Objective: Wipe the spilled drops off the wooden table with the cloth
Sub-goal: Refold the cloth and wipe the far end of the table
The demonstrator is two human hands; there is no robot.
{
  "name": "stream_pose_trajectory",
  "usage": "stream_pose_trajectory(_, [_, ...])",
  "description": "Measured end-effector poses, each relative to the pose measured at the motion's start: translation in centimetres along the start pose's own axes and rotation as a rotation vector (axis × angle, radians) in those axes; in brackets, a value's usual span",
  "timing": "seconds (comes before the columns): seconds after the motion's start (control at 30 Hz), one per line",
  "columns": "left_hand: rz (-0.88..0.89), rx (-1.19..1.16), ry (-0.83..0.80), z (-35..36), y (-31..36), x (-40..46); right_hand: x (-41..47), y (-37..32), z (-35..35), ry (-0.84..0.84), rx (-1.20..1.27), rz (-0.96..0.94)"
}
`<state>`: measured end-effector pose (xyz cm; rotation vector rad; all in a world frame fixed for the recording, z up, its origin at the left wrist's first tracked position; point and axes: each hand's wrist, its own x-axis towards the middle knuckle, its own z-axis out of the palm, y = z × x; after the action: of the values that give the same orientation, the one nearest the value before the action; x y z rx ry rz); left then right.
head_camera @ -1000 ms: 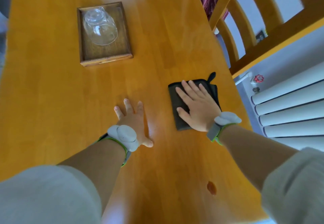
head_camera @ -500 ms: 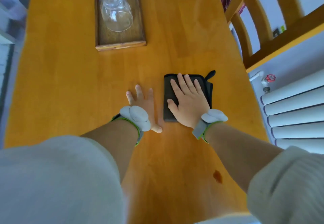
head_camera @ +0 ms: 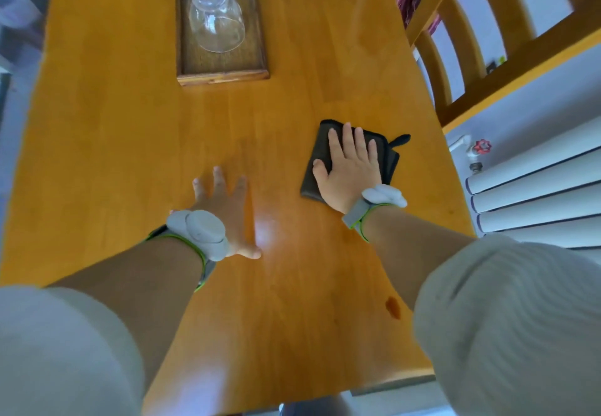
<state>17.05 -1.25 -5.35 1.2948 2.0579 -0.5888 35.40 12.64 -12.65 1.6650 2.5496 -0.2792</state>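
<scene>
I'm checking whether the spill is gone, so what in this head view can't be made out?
- Table under the cloth: hidden by the cloth and the right hand flat on it.
- Wood under the left hand: covered by the palm.
- Drops: none can be made out; glare and blur.
- Near table edge: blocked by both sleeves.
- Glass contents: unclear.

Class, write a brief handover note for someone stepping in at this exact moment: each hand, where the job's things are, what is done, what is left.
Right hand: flat, fingers straight, pressing the folded dark cloth onto the wooden table.
Left hand: flat on the bare table, steadying, holding nothing.
Beyond: upturned glass in a wooden tray.
Done: cloth on the table under the palm.
Left: no drops are clearly visible; a dark spot near the front edge is worth checking.
</scene>
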Motion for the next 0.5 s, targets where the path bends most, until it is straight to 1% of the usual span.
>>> stream_pose_trajectory(0.07, [-0.007, 0.022, -0.036, 0.3, 0.1, -0.4, -1.0, -1.4, 0.3, -0.007, 0.005, -0.02])
stream_pose_trajectory(0.2, [-0.01, 0.024, -0.043, 0.6, 0.6, -0.6, -4.7, -3.0, 1.1, -0.008, 0.011, -0.211])
stream_pose_trajectory(0.3, [-0.004, 0.017, -0.051, 0.6, 0.4, -0.6, -6.2, -0.9, 1.1, -0.043, -0.018, -0.405])
stream_pose_trajectory(0.37, [0.004, 0.002, -0.05, 0.8, 0.1, -0.6, -5.7, 1.0, 0.7, -0.065, -0.061, -0.482])
stream_pose_trajectory(0.43, [0.022, -0.014, -0.04, 1.1, 0.1, -0.5, -4.6, 2.3, 0.5, -0.063, -0.084, -0.429])
stream_pose_trajectory(0.5, [0.032, -0.052, -0.022, 1.5, -0.5, -0.5, -3.5, 1.5, 0.5, -0.04, -0.068, -0.299])
